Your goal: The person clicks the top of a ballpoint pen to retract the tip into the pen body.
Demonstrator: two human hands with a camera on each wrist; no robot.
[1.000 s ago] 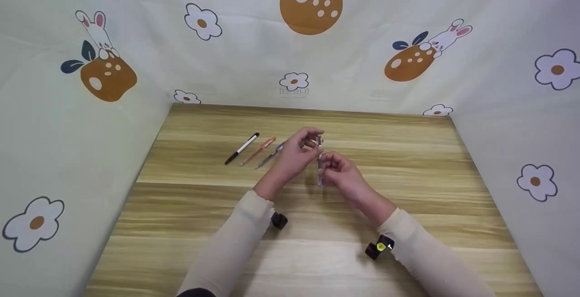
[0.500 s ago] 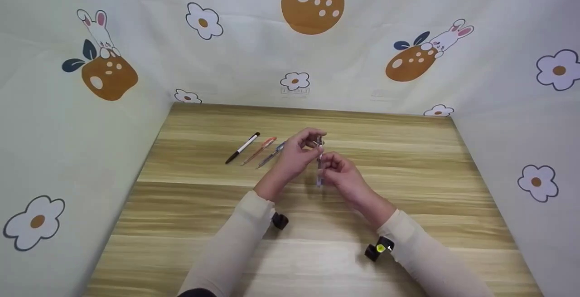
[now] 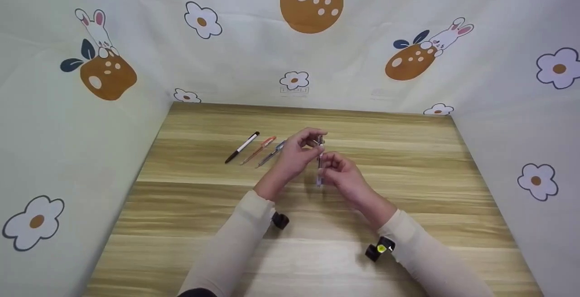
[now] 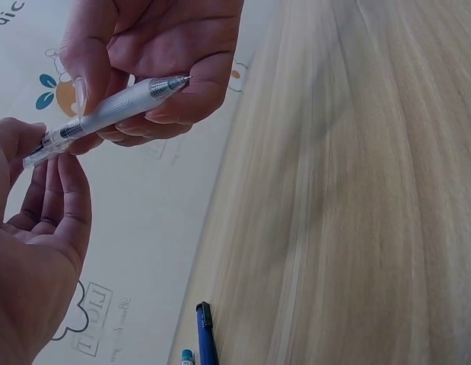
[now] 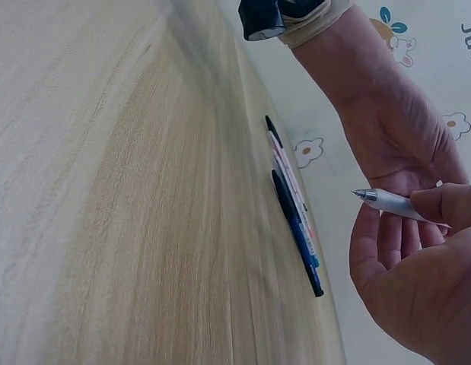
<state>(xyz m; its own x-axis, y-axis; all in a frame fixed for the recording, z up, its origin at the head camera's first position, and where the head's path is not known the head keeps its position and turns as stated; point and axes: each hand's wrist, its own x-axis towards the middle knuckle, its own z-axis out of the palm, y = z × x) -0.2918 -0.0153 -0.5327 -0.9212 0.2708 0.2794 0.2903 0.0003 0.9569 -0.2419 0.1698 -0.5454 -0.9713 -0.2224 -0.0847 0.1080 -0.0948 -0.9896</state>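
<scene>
Both hands hold one pen (image 4: 117,109) with a frosted white barrel, a clear rear end and a bare metal tip. My left hand (image 3: 297,152) pinches its rear end, which points toward the back wall. Nearer the body, my right hand (image 3: 342,174) pinches the barrel close to the tip, thumb on one side. In the right wrist view, the tip of the white pen (image 5: 387,202) sticks out past my right thumb (image 5: 448,204). Part of the barrel is hidden behind fingers.
Left of the hands lie a black-and-white pen (image 3: 242,148), an orange pen (image 3: 258,151) and a clear blue-tinted pen (image 3: 271,154), side by side on the wooden table (image 3: 190,215). Patterned cloth walls (image 3: 244,61) close in the back and sides.
</scene>
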